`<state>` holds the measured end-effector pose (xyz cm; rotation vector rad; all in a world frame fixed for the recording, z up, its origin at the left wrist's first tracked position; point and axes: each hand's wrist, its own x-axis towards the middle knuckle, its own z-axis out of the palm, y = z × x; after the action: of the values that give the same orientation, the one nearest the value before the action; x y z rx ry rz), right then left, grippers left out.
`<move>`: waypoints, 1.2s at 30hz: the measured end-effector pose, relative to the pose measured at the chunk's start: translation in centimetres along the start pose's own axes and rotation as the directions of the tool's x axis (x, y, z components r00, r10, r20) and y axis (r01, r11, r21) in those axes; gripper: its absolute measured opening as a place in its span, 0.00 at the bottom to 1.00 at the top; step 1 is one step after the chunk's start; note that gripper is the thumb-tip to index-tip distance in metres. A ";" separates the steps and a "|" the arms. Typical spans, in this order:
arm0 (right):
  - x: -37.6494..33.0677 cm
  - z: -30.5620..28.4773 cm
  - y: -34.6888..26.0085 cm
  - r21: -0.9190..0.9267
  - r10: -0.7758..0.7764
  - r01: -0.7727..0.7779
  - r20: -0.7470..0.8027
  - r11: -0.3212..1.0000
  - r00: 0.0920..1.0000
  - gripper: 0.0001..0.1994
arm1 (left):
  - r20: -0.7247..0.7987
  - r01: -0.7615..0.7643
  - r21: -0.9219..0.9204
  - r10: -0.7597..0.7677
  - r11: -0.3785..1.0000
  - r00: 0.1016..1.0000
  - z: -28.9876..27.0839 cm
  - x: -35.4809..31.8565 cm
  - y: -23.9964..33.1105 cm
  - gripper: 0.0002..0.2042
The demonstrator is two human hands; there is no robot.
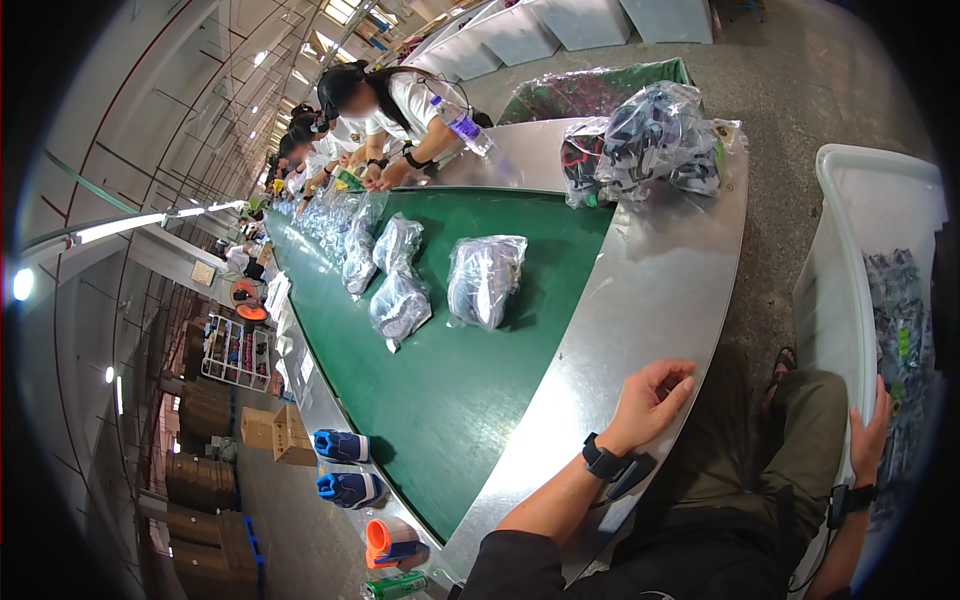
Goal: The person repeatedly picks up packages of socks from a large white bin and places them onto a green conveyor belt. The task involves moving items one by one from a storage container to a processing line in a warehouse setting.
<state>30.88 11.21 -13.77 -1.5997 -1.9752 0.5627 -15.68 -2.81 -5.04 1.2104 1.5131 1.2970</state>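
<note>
My left hand (655,402) rests on the steel border (600,370) of the conveyor table, its fingers loosely curled with nothing seen in them. My right hand (868,432) grips the rim of a white bin (835,250), thumb on the near side. Inside that bin lie several plastic-wrapped items (900,310). On the green belt (420,400), a bagged pair of grey shoes (485,282) sits nearest my side. Further along are another clear bag of shoes (400,305) and a row of similar bags. More bagged shoes (650,140) are piled on the steel at the far corner.
Co-workers (400,110) stand along the far side, a water bottle (462,125) near one. Two blue shoes (345,488), an orange-rimmed cup (390,542) and a green can (395,585) line the left border. Behind the far corner stands a green plastic-lined container (600,90).
</note>
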 end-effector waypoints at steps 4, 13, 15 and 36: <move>0.0 0.1 0.3 0.008 -0.007 0.007 -0.002 1.000 1.000 0.36 | -0.024 0.058 -0.026 -0.058 0.998 0.998 0.0 -0.1 0.1 0.13; 0.0 0.1 0.2 0.013 -0.002 0.002 0.002 1.000 1.000 0.35 | 0.001 -0.008 0.016 0.008 1.000 1.000 0.0 0.0 -0.2 0.13; 0.0 0.0 0.2 0.015 0.001 -0.001 0.009 1.000 1.000 0.35 | 0.003 0.002 -0.004 -0.002 1.000 1.000 -0.1 0.0 -0.3 0.13; 0.0 -0.1 -0.6 0.011 -0.002 0.001 0.007 1.000 1.000 0.35 | -0.005 0.013 -0.018 -0.014 1.000 1.000 -0.1 0.0 0.2 0.12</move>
<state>30.50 11.08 -13.29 -1.5915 -1.9746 0.5780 -15.73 -2.86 -4.87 1.1842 1.5079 1.3035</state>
